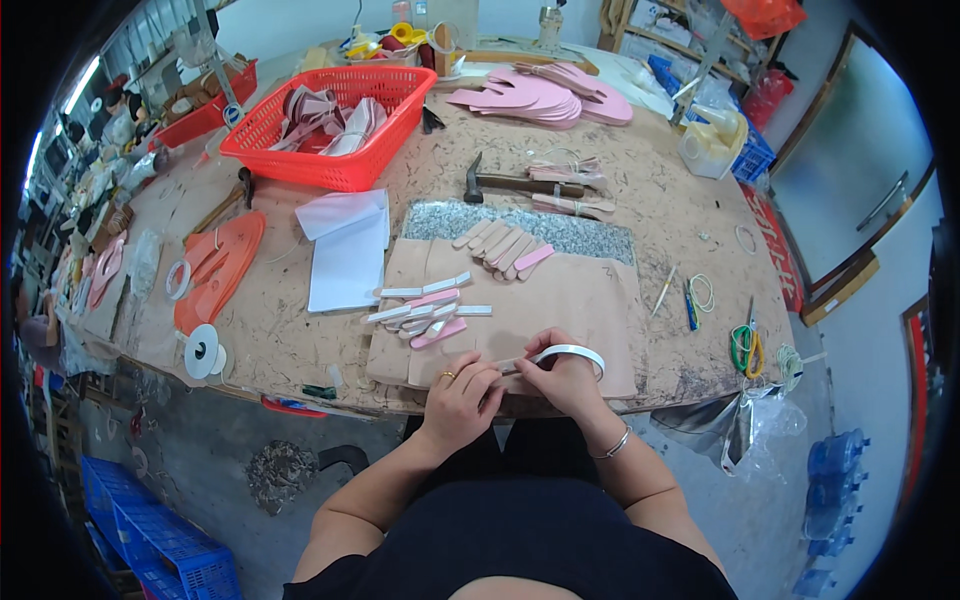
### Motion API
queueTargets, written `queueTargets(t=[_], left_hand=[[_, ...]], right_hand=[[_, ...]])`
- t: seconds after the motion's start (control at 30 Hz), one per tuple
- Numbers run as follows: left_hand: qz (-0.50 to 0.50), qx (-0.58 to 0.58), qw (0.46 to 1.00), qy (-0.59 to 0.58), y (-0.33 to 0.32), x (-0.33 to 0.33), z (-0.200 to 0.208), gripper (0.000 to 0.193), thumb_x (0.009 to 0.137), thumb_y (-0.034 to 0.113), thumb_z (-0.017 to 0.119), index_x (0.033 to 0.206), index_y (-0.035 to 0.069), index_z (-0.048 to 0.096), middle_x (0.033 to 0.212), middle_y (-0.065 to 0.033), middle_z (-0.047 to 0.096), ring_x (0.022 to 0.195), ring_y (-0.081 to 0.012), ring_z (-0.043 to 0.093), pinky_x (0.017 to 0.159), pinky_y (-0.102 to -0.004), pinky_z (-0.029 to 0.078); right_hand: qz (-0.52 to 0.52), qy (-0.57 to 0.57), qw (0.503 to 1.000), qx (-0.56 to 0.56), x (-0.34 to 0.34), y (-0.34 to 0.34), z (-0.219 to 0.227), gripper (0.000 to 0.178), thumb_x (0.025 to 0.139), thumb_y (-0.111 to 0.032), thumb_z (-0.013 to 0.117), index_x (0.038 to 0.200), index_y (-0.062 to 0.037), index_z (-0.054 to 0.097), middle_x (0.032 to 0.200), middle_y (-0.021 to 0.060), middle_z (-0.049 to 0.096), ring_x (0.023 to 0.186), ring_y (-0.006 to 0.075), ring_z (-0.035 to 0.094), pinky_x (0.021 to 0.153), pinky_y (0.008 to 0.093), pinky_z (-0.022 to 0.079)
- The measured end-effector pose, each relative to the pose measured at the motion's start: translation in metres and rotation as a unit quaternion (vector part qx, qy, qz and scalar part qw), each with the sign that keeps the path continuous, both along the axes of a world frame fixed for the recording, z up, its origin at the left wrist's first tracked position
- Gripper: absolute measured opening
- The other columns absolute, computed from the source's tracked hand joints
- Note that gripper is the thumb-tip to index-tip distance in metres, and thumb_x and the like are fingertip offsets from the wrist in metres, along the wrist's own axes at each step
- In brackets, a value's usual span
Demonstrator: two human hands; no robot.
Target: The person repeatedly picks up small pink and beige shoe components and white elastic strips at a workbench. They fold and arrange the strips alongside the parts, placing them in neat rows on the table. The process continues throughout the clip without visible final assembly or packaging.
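Note:
At the near edge of the table, my right hand is closed on a roll of white tape. A short strip, with white tape on it, spans the gap between my hands. My left hand, a ring on one finger, is closed on the strip's left end; the fingers hide most of it. Just beyond my left hand lies a loose pile of small strips, pink and beige, several with white tape on them. Farther off, a row of beige strips with rounded ends ends in a pink one.
Beyond the strips lie a speckled stone slab and a hammer. A red basket and white paper are to the left, beside orange cut pieces. Scissors lie right; pink cut pieces are stacked at the back.

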State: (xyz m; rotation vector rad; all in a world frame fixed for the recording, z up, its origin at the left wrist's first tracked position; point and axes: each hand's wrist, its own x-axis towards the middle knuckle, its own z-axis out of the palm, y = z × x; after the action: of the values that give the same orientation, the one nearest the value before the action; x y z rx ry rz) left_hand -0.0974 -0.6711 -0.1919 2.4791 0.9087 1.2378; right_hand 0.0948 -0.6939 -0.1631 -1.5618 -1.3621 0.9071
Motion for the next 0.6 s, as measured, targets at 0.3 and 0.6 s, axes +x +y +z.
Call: queueTargets(t=[0.3,0.6], left_hand=[[0.009,0.028,0.996,0.084,-0.006,-0.001,0.002,0.047,0.074,0.019,0.080,0.117,0.007,0.063,0.116,-0.0068,0.062,0.117,-0.0295,0.056,0.099,-0.0428,0.043],[0.038,0.039,0.988,0.146,-0.007,0.002,-0.004,0.057,0.070,0.023,0.082,0.121,0.006,0.063,0.121,-0.0098,0.056,0.123,-0.0318,0.049,0.103,-0.0464,0.037]], right_hand=[[-0.008,-0.074,0.997,-0.008,-0.004,-0.002,0.008,0.026,0.083,-0.015,0.077,0.098,-0.0020,0.061,0.085,0.0056,0.066,0.076,0.0138,0.065,0.068,0.0278,0.053],[-0.040,-0.301,0.934,0.191,-0.008,-0.020,0.011,0.041,0.080,-0.019,0.079,0.112,-0.0020,0.061,0.093,0.0098,0.071,0.092,0.0296,0.066,0.083,0.0397,0.053]])
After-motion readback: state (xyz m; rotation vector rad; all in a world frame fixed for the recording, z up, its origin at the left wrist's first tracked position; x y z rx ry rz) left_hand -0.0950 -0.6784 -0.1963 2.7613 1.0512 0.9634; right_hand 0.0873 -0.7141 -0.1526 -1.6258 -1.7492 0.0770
